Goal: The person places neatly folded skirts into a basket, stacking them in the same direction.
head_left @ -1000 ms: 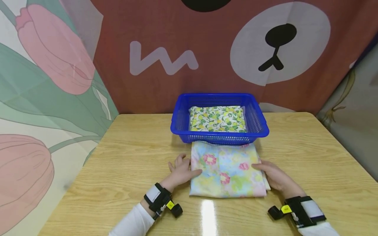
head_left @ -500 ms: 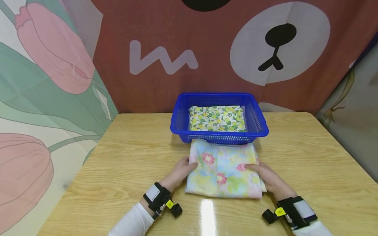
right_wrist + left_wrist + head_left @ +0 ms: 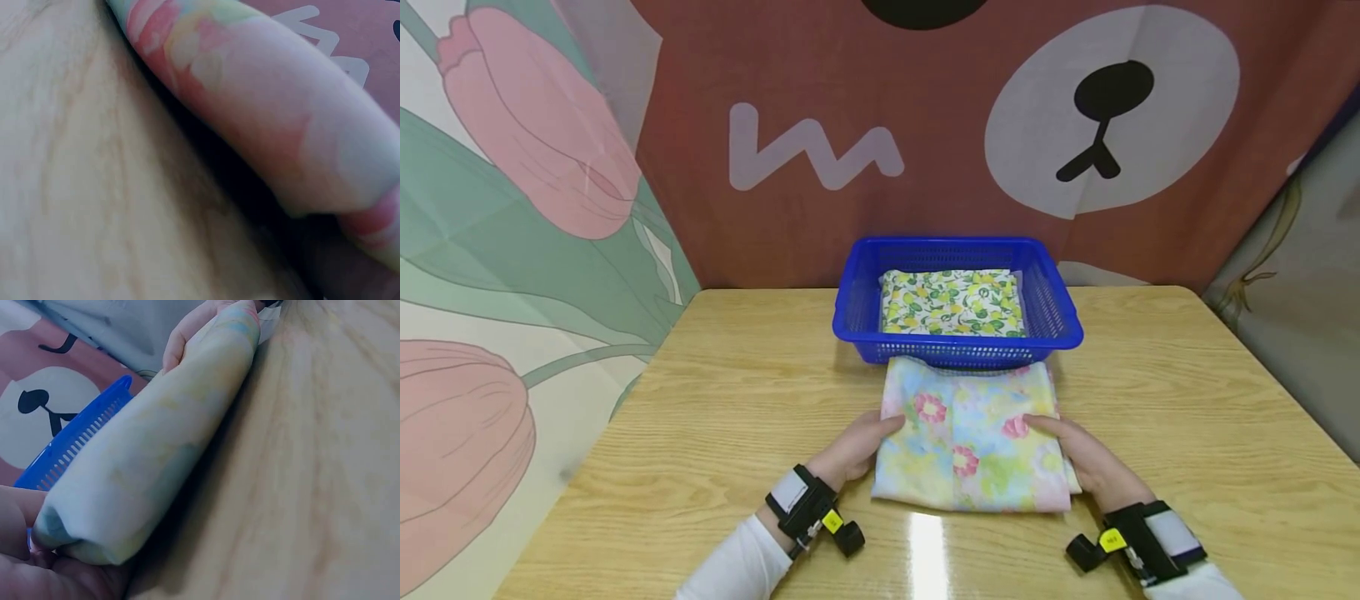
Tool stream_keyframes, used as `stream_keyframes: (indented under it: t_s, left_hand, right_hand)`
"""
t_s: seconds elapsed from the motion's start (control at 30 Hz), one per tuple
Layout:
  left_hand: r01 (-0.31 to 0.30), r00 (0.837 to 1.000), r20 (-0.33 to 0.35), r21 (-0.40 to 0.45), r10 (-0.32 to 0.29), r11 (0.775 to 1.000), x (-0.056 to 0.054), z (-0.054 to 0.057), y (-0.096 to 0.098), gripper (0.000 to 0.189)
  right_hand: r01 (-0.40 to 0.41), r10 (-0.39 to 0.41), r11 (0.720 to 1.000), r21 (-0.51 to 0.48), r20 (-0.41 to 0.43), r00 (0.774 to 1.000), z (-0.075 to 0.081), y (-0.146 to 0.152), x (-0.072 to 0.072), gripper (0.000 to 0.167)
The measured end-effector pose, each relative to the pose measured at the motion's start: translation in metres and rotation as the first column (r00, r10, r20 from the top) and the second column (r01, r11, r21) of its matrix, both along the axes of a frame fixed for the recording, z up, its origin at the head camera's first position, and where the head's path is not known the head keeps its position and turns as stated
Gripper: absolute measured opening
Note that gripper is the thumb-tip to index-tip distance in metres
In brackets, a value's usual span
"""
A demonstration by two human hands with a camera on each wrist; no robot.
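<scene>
A folded cloth in pastel colours with pink flowers lies in front of the blue basket. My left hand grips its left edge, thumb on top and fingers tucked beneath. At the right edge my right hand holds it the same way, its fingers mostly hidden under the fabric. In the left wrist view the cloth's rounded front fold stands over a dark shadow on the wood. The right wrist view shows a similar dark gap below the cloth.
Inside the basket lies a folded lemon-print cloth. The wooden table extends to both sides. Behind it hangs a brown curtain with a bear print, and a tulip-print sheet covers the left.
My left fingers, spread beside the cloth earlier, have slid under its left edge. The right hand has moved slightly left, and the cloth has shifted a little left.
</scene>
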State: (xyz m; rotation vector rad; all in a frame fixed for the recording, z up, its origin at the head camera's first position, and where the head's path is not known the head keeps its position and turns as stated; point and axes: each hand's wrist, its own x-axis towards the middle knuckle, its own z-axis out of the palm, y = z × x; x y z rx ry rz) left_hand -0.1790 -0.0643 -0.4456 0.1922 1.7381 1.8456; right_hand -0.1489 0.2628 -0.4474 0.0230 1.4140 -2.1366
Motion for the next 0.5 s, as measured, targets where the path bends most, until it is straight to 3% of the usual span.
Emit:
stream_keyframes:
  t_s: [0.2, 0.5]
  left_hand:
    - [-0.001, 1.0, 0.024, 0.038, 0.0, 0.999, 0.0001, 0.0017, -0.001, 0.051]
    - [-0.028, 0.998, 0.051, 0.048, 0.025, 0.998, -0.0002, -0.0001, -0.0021, 0.053]
  right_hand:
    - [-0.002, 0.002, 1.0, -0.031, 0.015, 1.0, -0.0013, 0.0008, -0.0011, 0.026]
    - [-0.019, 0.019, 1.0, -0.021, -0.003, 1.0, -0.0014, 0.0021, -0.0011, 0.047]
